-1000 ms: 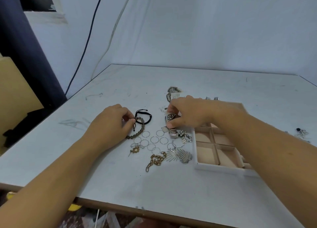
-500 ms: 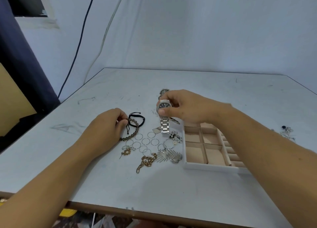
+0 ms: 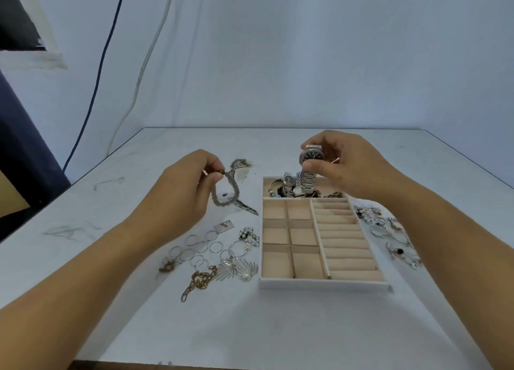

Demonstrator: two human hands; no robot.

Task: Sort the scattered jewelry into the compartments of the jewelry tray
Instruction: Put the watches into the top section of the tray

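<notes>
A white jewelry tray (image 3: 322, 283) with beige compartments lies on the table at centre right. Its far compartment holds a pile of watches and jewelry (image 3: 289, 188). My right hand (image 3: 345, 163) pinches a silver watch (image 3: 311, 161) by its dark-faced case, its band hanging down over that far compartment. My left hand (image 3: 183, 186) pinches a beaded bracelet (image 3: 225, 194), which dangles in a loop above the table left of the tray. Thin silver rings (image 3: 200, 247), a gold chain (image 3: 199, 282), a silver leaf piece (image 3: 236, 269) and a pearl piece (image 3: 249, 237) lie scattered left of the tray.
More rings and small pieces (image 3: 389, 230) lie to the right of the tray. A dark patterned item (image 3: 240, 165) lies behind the left hand. The white table (image 3: 250, 328) ends at a near edge; cables hang on the wall behind.
My right hand lifted the watch off the table and carried it right, over the tray's far compartment. My left hand picked the beaded bracelet up off the table. The camera view shifted.
</notes>
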